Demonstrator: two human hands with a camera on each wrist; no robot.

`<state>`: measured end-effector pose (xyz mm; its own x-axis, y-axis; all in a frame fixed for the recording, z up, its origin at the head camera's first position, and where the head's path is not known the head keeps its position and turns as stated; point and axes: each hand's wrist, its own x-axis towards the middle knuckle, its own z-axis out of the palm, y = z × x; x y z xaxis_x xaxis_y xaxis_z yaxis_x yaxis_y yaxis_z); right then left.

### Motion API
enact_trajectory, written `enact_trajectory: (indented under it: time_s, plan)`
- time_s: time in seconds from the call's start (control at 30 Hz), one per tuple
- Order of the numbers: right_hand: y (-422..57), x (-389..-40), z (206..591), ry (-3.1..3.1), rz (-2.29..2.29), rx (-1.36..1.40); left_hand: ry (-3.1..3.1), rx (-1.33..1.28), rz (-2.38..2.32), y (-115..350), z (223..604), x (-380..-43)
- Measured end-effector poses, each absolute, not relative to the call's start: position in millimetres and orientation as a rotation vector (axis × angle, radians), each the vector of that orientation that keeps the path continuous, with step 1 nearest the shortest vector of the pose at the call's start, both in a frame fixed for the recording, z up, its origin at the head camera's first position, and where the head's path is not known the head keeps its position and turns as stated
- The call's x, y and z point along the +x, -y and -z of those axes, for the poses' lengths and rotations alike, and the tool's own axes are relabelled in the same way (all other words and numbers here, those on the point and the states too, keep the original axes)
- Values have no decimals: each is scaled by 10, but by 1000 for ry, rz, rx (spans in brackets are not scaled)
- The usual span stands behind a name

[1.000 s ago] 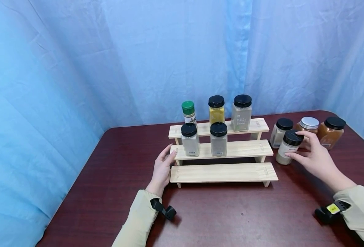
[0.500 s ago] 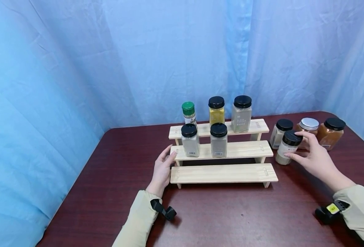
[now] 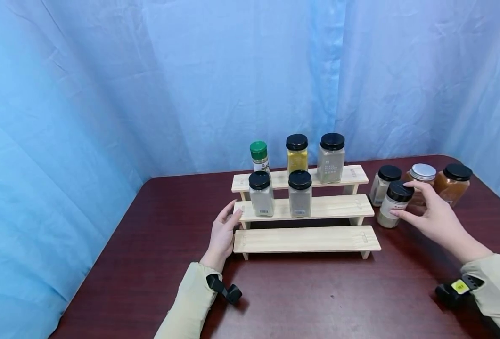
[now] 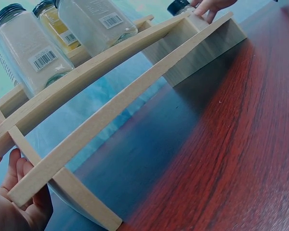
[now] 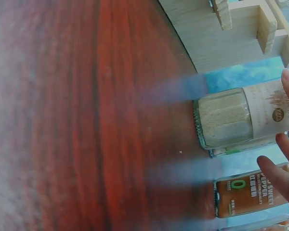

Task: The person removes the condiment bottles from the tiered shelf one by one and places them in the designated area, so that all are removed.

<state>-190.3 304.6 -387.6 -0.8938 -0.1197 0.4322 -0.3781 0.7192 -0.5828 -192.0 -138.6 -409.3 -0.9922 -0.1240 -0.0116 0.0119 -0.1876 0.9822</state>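
A three-step wooden spice rack [image 3: 307, 239] stands on the table. My left hand [image 3: 222, 234] grips its left end; in the left wrist view the fingers curl around the ends of the boards. To the rack's right, my right hand [image 3: 436, 221] holds a spice jar [image 3: 389, 212] with a black lid and white label. The thumb lies on the label and a finger reaches the lid. In the right wrist view the jar [image 5: 226, 118] shows pale powder, its base at the tabletop. On the middle step stand two black-lidded jars [image 3: 261, 200] of greyish powder.
On the top step are a green-capped bottle [image 3: 259, 153], a yellow-powder jar [image 3: 297, 157] and a black pepper jar [image 3: 331, 162]. Close behind my right hand stand a black-lidded jar [image 3: 379, 188], a silver-lidded jar [image 3: 422, 172] and an orange-brown jar [image 3: 452, 186]. Blue curtains [image 3: 233, 84] surround the table.
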Motion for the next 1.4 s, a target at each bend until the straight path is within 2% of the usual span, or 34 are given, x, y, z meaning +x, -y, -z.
enact_trajectory:
  time_s: [0.47, 0.77, 1.03, 1.4]
  plan:
    - [-3072, -1855, 3650, 2381, -1211, 421, 1950, 140, 2348, 1387, 4099, -1916]
    - [-3119, -1869, 3702, 2427, -1094, 359, 1927, 141, 2357, 1375, 4098, -1914]
    - [-2795, -1604, 3397, 2367, -1180, 477, 1932, 142, 2347, 1375, 4100, -1915]
    - [-2560, -1538, 3435, 2369, -1187, 596, 1970, 143, 2325, 1385, 4105, -1919]
